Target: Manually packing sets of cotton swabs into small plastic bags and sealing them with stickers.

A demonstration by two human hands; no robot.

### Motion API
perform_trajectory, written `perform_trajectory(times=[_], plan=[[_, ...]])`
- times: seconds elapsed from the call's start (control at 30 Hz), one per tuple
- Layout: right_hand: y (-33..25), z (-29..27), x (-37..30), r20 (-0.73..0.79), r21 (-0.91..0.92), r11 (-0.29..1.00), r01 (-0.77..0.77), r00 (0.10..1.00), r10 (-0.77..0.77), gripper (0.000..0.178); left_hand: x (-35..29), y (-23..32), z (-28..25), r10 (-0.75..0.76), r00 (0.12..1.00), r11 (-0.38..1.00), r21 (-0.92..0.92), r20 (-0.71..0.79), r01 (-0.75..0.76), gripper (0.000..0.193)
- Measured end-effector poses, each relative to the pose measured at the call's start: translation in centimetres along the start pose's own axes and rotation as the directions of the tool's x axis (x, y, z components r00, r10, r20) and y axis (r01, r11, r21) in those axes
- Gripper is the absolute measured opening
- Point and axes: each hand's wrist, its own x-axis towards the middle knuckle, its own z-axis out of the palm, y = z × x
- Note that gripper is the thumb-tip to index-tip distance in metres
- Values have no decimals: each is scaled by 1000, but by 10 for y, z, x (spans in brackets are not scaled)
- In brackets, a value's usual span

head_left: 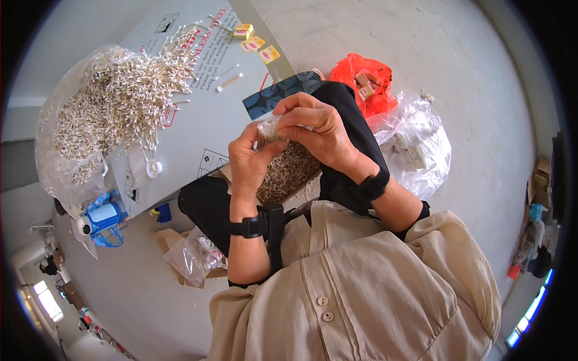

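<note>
Over my lap, both hands pinch a small clear plastic bag (268,128); what it contains is hard to make out. My left hand (248,161) grips its near left side with thumb and fingers closed. From the right, my right hand (322,129) holds the bag's upper part, fingers bent and pressed together. Just under the hands, between my knees, lies an open box full of loose cotton swabs (288,177). The hands partly hide that box.
On the film-covered table (186,129), a large clear bag spills a heap of cotton swabs (129,99). Small yellow packets (269,54) lie near its far edge. A blue bottle (103,216) stands at left. A red bag (364,84) and a clear bag of packets (415,147) sit right.
</note>
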Motion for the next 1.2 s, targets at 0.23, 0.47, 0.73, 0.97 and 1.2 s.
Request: perform_trajectory(times=[0.23, 0.47, 0.73, 0.97, 1.2], plan=[[21, 6, 22, 9, -205, 967, 152, 988, -154, 13, 25, -23, -16, 226, 969, 930, 317, -97, -185, 28], [69, 14, 30, 135, -387, 900, 201, 978, -161, 10, 33, -67, -24, 59, 984, 922, 387, -166, 10, 36], [70, 8, 34, 159, -407, 896, 180, 979, -124, 20, 36, -55, -31, 71, 991, 948, 318, -110, -32, 41], [68, 11, 34, 176, -442, 869, 224, 971, -160, 29, 35, -56, -31, -17, 993, 991, 132, -121, 33, 39], [76, 11, 35, 123, -394, 893, 216, 976, -181, 26, 36, -53, -32, 43, 993, 997, 71, -112, -35, 28]])
